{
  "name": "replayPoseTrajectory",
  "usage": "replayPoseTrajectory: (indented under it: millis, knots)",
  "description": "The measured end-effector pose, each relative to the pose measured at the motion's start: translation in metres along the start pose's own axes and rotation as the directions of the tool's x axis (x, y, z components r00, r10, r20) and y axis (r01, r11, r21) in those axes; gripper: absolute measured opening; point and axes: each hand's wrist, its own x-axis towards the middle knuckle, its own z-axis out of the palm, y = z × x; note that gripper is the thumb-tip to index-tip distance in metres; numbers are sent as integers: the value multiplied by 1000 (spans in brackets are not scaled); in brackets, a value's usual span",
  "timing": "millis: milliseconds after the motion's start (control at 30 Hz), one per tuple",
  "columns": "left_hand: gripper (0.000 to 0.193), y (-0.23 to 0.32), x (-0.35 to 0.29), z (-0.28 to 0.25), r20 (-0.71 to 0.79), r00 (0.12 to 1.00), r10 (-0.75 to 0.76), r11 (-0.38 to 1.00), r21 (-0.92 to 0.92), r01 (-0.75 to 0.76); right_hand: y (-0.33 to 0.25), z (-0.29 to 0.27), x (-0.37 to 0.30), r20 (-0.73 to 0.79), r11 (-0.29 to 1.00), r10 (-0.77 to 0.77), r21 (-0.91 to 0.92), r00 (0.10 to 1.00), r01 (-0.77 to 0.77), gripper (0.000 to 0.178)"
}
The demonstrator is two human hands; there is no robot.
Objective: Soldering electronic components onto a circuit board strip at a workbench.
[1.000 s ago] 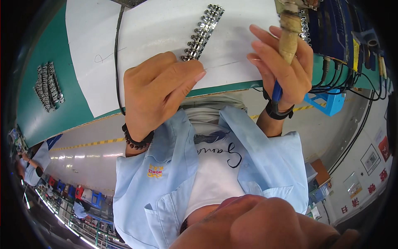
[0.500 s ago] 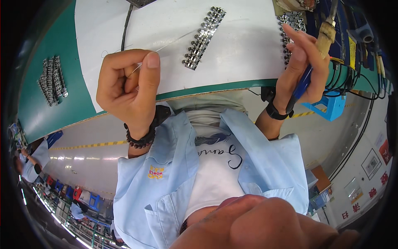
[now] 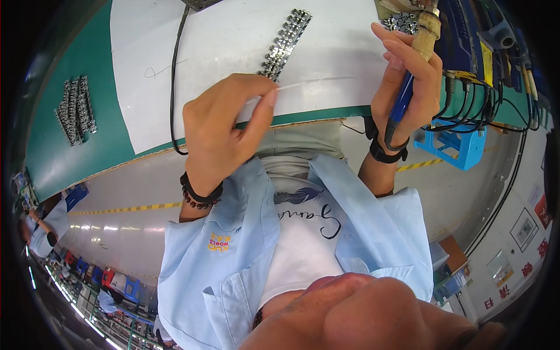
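My left hand (image 3: 224,125) is closed, thumb and forefinger pinching a thin, pale wire (image 3: 315,83) that looks like solder wire. Its free end points right, over the white sheet. Just beyond the fingertips lies a slanted strip of small shiny metal parts (image 3: 286,44); its near end comes close to the forefinger. My right hand (image 3: 411,81) grips a soldering iron (image 3: 401,102) by its blue handle, with a tan wrapped collar above the fingers. The iron's tip is out of sight past the top edge. Behind that hand sits another batch of metal strips (image 3: 399,23), partly covered.
More metal strips (image 3: 76,111) lie on the green mat (image 3: 49,157) at left. A black cable (image 3: 174,76) crosses the white sheet (image 3: 143,105). Dark blue equipment (image 3: 461,41) with several cables stands at right, above a light-blue stool (image 3: 461,146). People are far off at left.
My left hand has moved right with the wire, to the near end of the metal strip. My right hand has shifted left with the soldering iron.
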Motion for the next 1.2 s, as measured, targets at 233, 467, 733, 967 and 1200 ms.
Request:
replayPoseTrajectory:
  millis: [233,467,733,967,1200]
  knots:
    - [10,-1,-5,1,-196,955,-224,974,-11,226,-7,0,3,-24,988,60,147,998,-56,15]
    - [11,5,-7,6,-393,905,-163,975,74,208,-5,2,6,-60,960,83,274,995,-64,21]
    - [11,-14,-5,14,-559,818,-133,991,-52,125,-26,3,-13,-42,853,379,403,925,-331,19]
    - [10,-8,-7,19,-463,871,-162,980,-178,88,-27,26,-15,169,957,119,244,978,-159,18]
    - [13,-7,-13,14,-481,872,-89,996,-64,66,-35,21,-11,178,919,196,310,964,-244,19]
